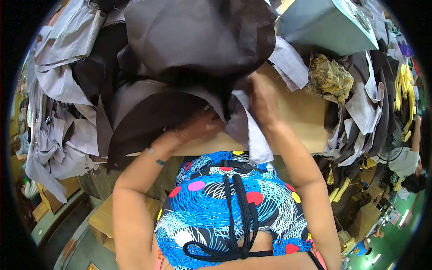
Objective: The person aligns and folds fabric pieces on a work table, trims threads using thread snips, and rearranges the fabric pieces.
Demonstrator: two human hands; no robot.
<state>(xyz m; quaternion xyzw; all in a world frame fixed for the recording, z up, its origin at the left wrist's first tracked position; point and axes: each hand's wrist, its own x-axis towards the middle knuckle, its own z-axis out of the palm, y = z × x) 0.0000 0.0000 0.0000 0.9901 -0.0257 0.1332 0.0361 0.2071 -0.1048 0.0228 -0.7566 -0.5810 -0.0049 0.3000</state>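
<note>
Two bare hands, the left hand [200,126] and the right hand [264,103], meet at a dark brown sheet [144,112] draped over a tan worktop [303,121], directly before a person in a blue patterned top [225,193]. The sheet's long axis runs mostly left to right, its broad curved end sweeping toward the lower left. At its right end, a pale-backed strip [257,139] points toward the wearer and hangs over the near edge; whether the two are one piece cannot be told. The left hand lies palm down, fingers extended rightward into the shadowed fold; the right hand, blurred, points away from the body beside the strip. Whether either has a grip, or how far the fingers curl, cannot be told.

Looming beyond, a second brown sheet [202,36] bulges toward the wearer and screens the work behind the fold. Grey-backed scraps [67,94] heap at left, more at right, near a crumpled yellowish bundle [330,80] and a pale grey housing [326,27]. A fan [390,140] stands farther right.
</note>
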